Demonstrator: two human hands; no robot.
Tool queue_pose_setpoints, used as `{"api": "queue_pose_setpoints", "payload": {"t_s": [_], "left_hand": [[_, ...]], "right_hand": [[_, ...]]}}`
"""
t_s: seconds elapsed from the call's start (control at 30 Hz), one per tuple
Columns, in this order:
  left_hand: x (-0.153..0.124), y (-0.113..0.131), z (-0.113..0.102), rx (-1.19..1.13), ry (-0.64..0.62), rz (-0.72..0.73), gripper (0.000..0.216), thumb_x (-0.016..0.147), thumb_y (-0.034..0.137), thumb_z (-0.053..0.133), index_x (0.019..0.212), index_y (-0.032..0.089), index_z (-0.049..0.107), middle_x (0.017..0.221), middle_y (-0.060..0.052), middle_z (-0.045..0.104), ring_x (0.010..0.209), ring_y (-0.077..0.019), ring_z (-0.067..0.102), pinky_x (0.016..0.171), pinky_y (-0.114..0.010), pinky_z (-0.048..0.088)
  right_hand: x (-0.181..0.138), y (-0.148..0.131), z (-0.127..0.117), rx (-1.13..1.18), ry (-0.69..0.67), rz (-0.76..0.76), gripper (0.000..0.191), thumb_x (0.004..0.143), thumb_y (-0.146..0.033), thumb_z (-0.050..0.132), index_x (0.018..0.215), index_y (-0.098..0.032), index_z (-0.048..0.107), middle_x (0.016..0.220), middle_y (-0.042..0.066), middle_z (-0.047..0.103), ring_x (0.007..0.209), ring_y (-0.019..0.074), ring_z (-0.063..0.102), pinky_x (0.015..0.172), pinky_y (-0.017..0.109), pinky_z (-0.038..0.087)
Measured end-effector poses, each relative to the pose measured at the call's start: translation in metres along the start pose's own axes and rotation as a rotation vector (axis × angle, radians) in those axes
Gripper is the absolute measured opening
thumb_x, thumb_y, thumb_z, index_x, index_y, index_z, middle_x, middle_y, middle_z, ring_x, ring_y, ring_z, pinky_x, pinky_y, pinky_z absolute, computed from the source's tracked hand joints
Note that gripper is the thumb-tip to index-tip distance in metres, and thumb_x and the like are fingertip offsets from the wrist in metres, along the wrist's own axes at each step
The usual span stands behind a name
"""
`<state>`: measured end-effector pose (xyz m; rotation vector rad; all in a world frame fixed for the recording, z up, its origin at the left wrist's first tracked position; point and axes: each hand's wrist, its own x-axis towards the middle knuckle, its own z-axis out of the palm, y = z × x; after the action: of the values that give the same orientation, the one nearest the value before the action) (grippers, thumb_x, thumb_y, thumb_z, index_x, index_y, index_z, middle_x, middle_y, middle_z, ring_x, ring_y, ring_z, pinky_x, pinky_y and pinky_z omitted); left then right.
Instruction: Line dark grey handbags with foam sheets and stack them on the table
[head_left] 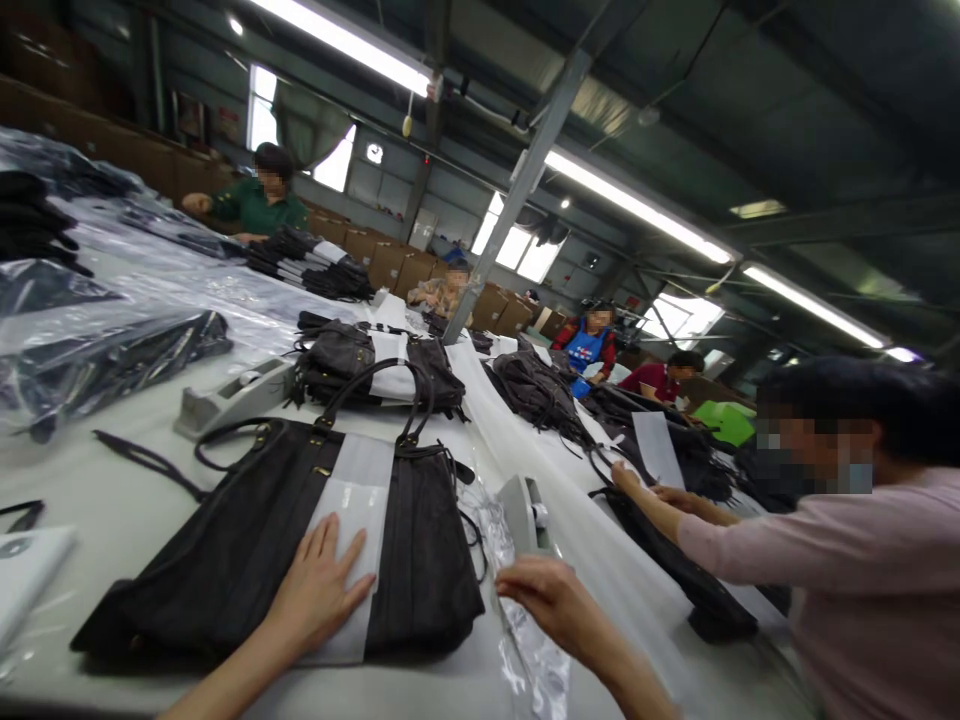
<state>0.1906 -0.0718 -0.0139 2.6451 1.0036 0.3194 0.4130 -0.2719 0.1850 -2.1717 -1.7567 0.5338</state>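
Note:
A black handbag [255, 520] with two looped handles lies on the table before me. A white wrapping strip [367, 480] runs over its middle, from the handles to the near edge. My left hand [322, 580] lies flat on this strip, fingers spread. To the right of the bag, my right hand [551, 600] is raised with thumb and fingers pinched together. What they hold, if anything, is too small to make out. Just beyond that hand stands a grey tape dispenser [521, 515]. Clear plastic film [536, 660] lies under and beside the right hand.
Another tape dispenser [232, 395] and more wrapped black bags [375, 365] are further back. Plastic-covered bags [112, 350] lie at left. At right, a co-worker in a pink top [877, 570] handles a black bag [675, 560]. A slanted metal post [517, 190] rises mid-table.

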Motion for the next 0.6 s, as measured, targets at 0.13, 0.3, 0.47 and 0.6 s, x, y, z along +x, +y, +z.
{"api": "queue_pose_setpoints", "payload": {"t_s": [0.13,0.3,0.47,0.6], "left_hand": [[0.002,0.001,-0.008,-0.092,-0.014,-0.033,0.066,0.083,0.064,0.040,0.138,0.026,0.044,0.148,-0.024,0.032,0.141,-0.0394,0.019,0.112,-0.053,0.020],[0.005,0.001,-0.018,-0.204,-0.055,-0.056,0.071,0.081,0.067,0.041,0.139,0.025,0.042,0.152,-0.022,0.026,0.142,-0.0400,0.012,0.113,-0.056,0.018],[0.011,-0.006,-0.014,-0.313,-0.102,-0.062,0.077,0.079,0.071,0.041,0.141,0.026,0.038,0.154,-0.021,0.018,0.142,-0.0411,0.006,0.114,-0.061,0.014],[0.016,-0.013,-0.012,-0.397,-0.152,-0.049,0.080,0.077,0.074,0.039,0.143,0.027,0.035,0.154,-0.021,0.009,0.140,-0.0414,-0.003,0.114,-0.062,0.009]], "right_hand": [[0.074,-0.047,-0.006,-0.094,-0.275,-0.263,0.025,0.091,-0.031,0.047,0.087,-0.025,0.071,0.080,0.000,0.066,0.075,0.0113,0.059,0.069,0.019,0.039],[0.182,-0.066,0.017,-0.412,-0.432,-0.438,0.022,0.086,-0.022,0.052,0.091,-0.026,0.073,0.085,-0.001,0.071,0.079,0.0131,0.063,0.067,0.020,0.038],[0.273,-0.078,0.054,-0.570,-0.460,-0.452,0.017,0.078,-0.019,0.061,0.084,-0.026,0.075,0.082,0.001,0.073,0.077,0.0168,0.064,0.059,0.024,0.034],[0.318,-0.082,0.086,-0.584,-0.474,-0.439,0.012,0.071,-0.017,0.069,0.073,-0.028,0.075,0.074,-0.001,0.072,0.074,0.0158,0.064,0.059,0.023,0.036]]}}
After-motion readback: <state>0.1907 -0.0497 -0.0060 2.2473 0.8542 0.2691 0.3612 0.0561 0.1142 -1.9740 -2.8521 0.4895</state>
